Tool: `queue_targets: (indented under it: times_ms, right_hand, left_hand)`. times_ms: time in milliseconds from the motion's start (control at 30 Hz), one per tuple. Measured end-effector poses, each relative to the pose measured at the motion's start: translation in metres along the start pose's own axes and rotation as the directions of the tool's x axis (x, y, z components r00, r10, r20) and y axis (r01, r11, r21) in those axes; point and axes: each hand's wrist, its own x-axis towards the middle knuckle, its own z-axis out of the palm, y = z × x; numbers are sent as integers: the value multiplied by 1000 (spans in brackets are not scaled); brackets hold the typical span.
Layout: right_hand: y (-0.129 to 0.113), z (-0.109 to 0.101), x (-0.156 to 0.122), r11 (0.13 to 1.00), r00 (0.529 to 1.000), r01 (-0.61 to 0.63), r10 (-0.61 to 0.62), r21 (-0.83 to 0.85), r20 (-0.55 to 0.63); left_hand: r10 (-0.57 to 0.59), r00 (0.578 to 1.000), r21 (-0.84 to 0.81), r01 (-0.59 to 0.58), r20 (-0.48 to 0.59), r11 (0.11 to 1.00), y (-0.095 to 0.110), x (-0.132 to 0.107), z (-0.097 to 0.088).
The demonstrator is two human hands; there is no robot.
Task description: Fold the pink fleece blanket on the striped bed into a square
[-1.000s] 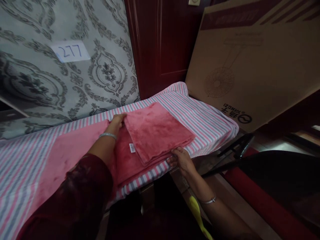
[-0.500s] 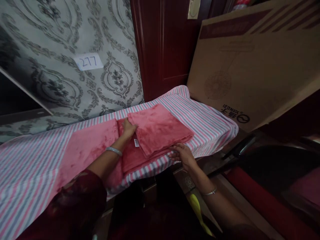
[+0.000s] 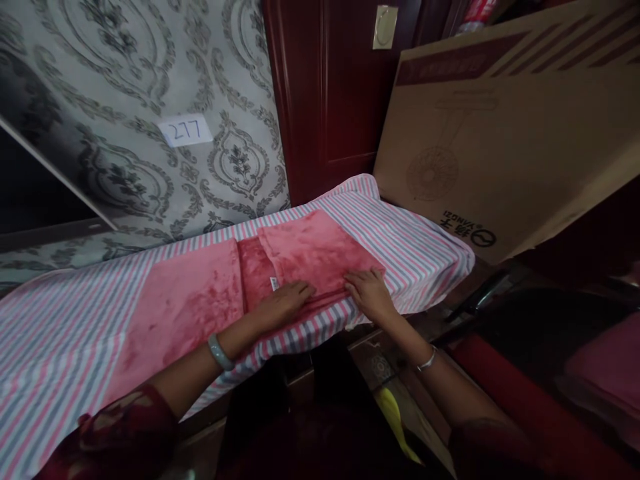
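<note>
A pink plush cloth (image 3: 323, 247) lies on the bench-like surface, its right part folded over toward the middle. The left part (image 3: 193, 280) of the plush is spread flat, and a darker red strip shows between the two parts. A small white label (image 3: 274, 283) sticks out by the fold's left edge. My left hand (image 3: 285, 303) rests with fingers stretched out on the front edge of the folded part, near the label. On the front right corner of the same fold lies my right hand (image 3: 371, 292), fingers extended over the plush. Neither hand grips anything.
A striped pink, grey and white sheet (image 3: 400, 233) covers the surface. Patterned wallpaper with a paper marked 277 (image 3: 186, 130) and a dark red door (image 3: 327, 87) stand behind. A big cardboard box (image 3: 480, 133) leans at the right. Something yellow (image 3: 393, 417) is below.
My left hand has left the far left edge of the fold and come down to its front edge. My right hand has moved slightly up onto the cloth.
</note>
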Motion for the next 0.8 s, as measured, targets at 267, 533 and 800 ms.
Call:
queue_targets:
  times_ms: [267, 533, 800]
  right_hand:
    - [11, -3, 8, 1000, 995, 11, -10, -5, 98]
    - [17, -11, 95, 998, 996, -53, 51, -19, -79]
    - [-1, 18, 225, 987, 976, -58, 88, -151, 197]
  left_hand:
    - [-19, 1000, -52, 20, 24, 998, 3, -19, 1]
    - [-349, 907, -196, 307, -238, 931, -19, 31, -17]
    - [-567, 786, -18, 582, -246, 813, -73, 82, -4]
